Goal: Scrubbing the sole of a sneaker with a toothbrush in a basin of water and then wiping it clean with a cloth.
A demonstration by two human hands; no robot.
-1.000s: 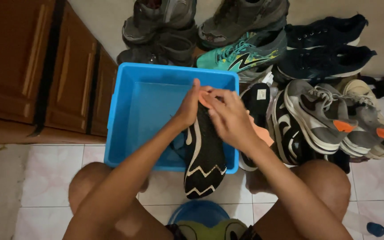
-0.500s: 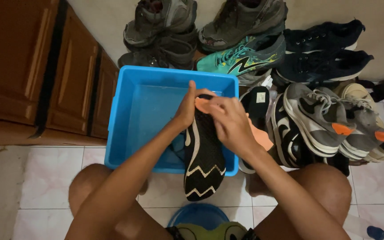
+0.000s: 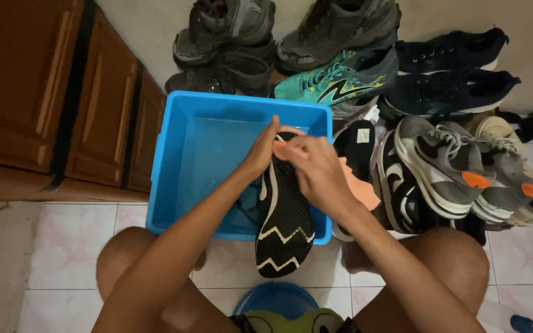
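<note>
While the left hand [image 3: 259, 154] clasps the far end of the black shoe [image 3: 284, 213] from its left side, fingers wrapped closed around it, the right hand [image 3: 316, 169] presses an orange cloth [image 3: 358, 185] against that same end, its fingers closed on the cloth. The shoe is held sole-up over the near right part of the blue tub [image 3: 174, 160], its near end jutting past the tub's rim above the tiled floor [image 3: 63, 246]. Since the shoe is held only at one end, a wet grip could slip, I judge, and drop it into the tub or onto the tiles, splashing the row of shoes just to the right, such as the grey sneaker [image 3: 439, 163]. Hard rubbing could also tip the shoe sideways, or tug the cloth's trailing corner out of the fingers. Whether the tub holds much water I cannot tell.
</note>
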